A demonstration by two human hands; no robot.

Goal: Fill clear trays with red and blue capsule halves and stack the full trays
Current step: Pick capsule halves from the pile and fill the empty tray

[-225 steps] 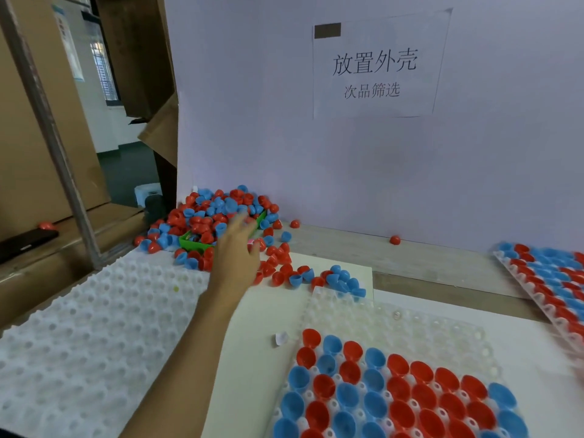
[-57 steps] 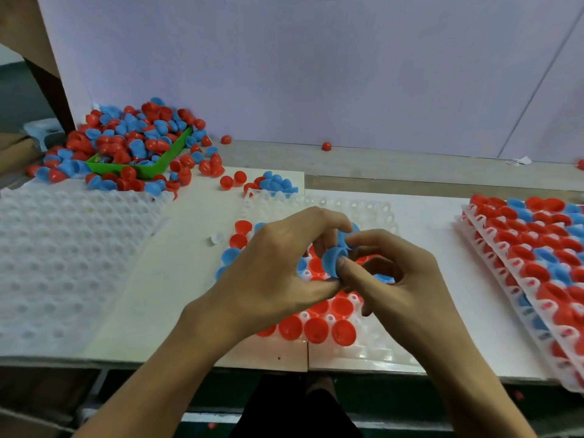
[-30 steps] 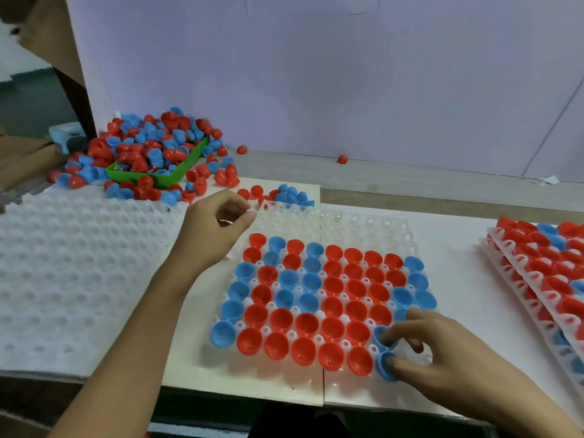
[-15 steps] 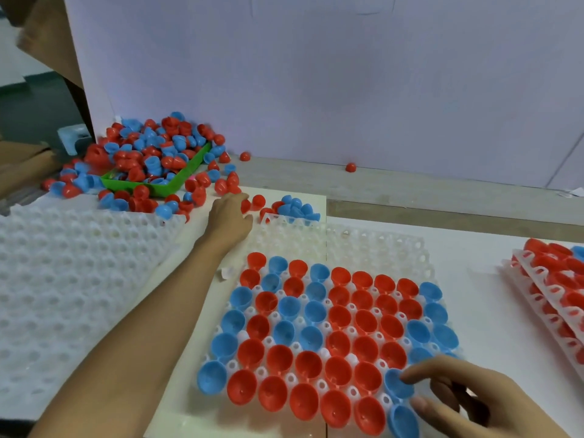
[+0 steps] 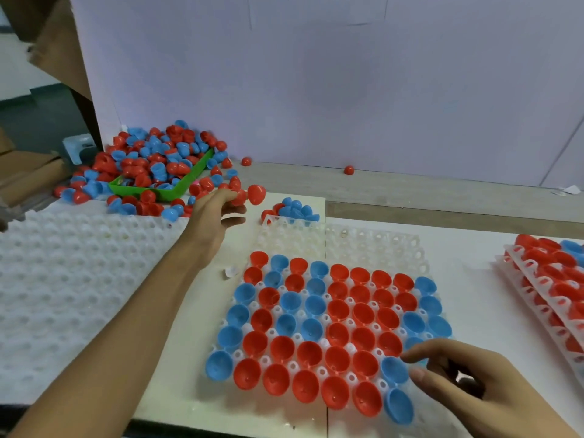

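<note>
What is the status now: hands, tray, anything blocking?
Left hand pinching red halves near pile. Right hand open at clear tray corner. Far rows empty. Nothing blocking.

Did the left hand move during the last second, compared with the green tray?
Yes. The left hand has reached away from the clear tray towards the green tray, and its fingers now touch loose red halves beside it.

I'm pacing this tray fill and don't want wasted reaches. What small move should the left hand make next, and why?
Probably bring the left hand back with the red capsule halves at its fingertips and seat them in the clear tray, whose far rows look unfilled. The right hand rests at the tray's near right corner.
</note>
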